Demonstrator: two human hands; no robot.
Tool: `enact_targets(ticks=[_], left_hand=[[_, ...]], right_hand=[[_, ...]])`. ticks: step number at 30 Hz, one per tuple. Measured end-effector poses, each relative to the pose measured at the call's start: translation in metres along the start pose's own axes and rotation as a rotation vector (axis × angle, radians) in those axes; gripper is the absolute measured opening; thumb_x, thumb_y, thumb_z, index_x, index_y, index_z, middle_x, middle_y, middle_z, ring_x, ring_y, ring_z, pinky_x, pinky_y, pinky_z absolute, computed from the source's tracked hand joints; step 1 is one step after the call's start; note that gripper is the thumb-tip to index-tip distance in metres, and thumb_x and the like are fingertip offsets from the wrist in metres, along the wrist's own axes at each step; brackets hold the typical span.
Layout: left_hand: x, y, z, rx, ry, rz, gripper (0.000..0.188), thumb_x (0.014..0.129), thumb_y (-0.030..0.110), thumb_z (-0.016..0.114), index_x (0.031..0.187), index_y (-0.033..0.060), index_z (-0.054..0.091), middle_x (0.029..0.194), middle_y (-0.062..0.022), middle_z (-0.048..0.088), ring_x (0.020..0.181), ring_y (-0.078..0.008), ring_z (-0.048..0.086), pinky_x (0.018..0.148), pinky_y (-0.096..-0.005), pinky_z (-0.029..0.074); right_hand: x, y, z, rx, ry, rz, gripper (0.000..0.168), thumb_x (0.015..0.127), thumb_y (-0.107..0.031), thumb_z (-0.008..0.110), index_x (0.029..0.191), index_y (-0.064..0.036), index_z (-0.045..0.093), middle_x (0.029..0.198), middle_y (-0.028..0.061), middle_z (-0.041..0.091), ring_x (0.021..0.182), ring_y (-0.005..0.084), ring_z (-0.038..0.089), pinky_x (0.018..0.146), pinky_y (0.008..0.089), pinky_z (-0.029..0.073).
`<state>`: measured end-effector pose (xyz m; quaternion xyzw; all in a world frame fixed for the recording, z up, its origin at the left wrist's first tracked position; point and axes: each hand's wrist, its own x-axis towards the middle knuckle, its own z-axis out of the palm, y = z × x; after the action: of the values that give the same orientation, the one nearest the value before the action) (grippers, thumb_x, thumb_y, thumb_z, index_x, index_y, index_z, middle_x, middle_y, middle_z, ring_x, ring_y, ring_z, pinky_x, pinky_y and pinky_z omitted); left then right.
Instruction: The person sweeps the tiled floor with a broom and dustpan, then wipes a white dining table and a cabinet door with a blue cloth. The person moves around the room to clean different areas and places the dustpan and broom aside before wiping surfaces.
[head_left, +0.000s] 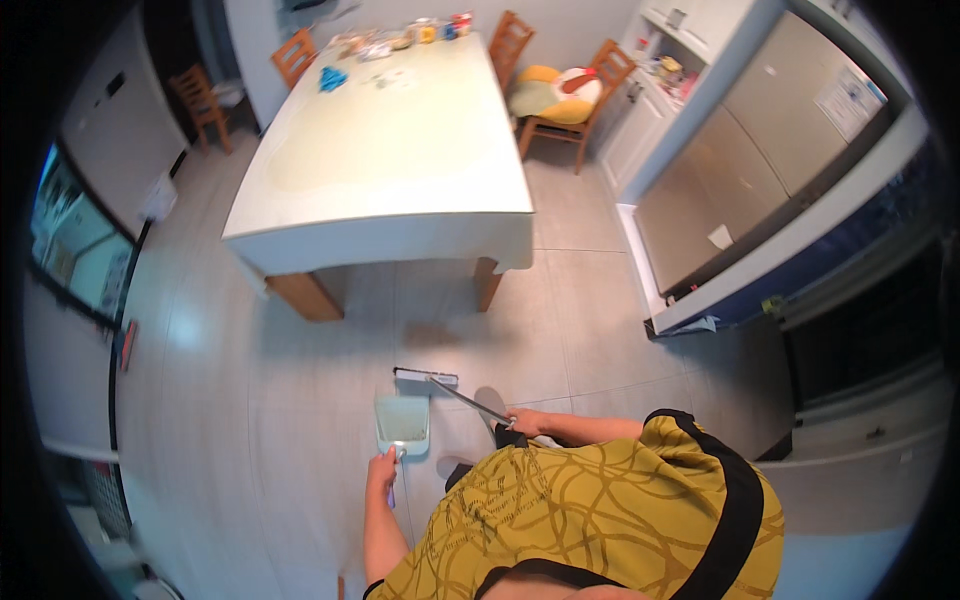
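My left hand (382, 469) grips the handle of a pale blue-green dustpan (403, 424), whose tray rests on or just above the tiled floor and holds some dark debris. Closed around a thin grey pole is my right hand (529, 422). That pole leads to a broom (426, 376) with a narrow white head and a dark edge, on the floor just beyond the dustpan's open side. A small gap separates the broom head from the dustpan. Part of the pole near my body is hidden by my arm and shirt.
A long table (390, 150) under a pale cover stands ahead on wooden legs (306, 296). Wooden chairs (562, 112) flank it. At right is a refrigerator (739, 150). A white bag (159, 196) and a red-and-grey tool (128, 346) sit along the left wall.
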<state>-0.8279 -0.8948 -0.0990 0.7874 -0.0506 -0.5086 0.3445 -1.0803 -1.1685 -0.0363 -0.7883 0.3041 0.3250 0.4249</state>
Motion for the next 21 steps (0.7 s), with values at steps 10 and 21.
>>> enact_targets(ticks=[10, 21], left_hand=[[0.001, 0.023, 0.003, -0.057, -0.023, -0.085, 0.044, 0.087, 0.044, 0.043, 0.073, 0.0024, 0.049, 0.049, -0.0072, 0.045, 0.038, -0.0151, 0.040, 0.036, -0.0279, 0.031], [0.008, 0.058, 0.013, -0.127, -0.138, -0.096, 0.035, 0.088, 0.037, 0.044, 0.079, 0.0036, 0.048, 0.053, -0.0064, 0.047, 0.038, -0.0145, 0.041, 0.035, -0.0266, 0.034]], right_hand=[[-0.056, 0.027, -0.015, 0.357, 0.122, 0.188, 0.050, 0.069, -0.020, 0.062, 0.113, 0.000, 0.050, 0.090, 0.0171, 0.062, 0.076, 0.0240, 0.060, 0.067, 0.0335, 0.047], [-0.055, 0.048, -0.025, 0.490, 0.132, 0.246, 0.034, 0.072, -0.019, 0.061, 0.097, 0.003, 0.056, 0.072, 0.0130, 0.061, 0.061, 0.0199, 0.058, 0.057, 0.0337, 0.046]])
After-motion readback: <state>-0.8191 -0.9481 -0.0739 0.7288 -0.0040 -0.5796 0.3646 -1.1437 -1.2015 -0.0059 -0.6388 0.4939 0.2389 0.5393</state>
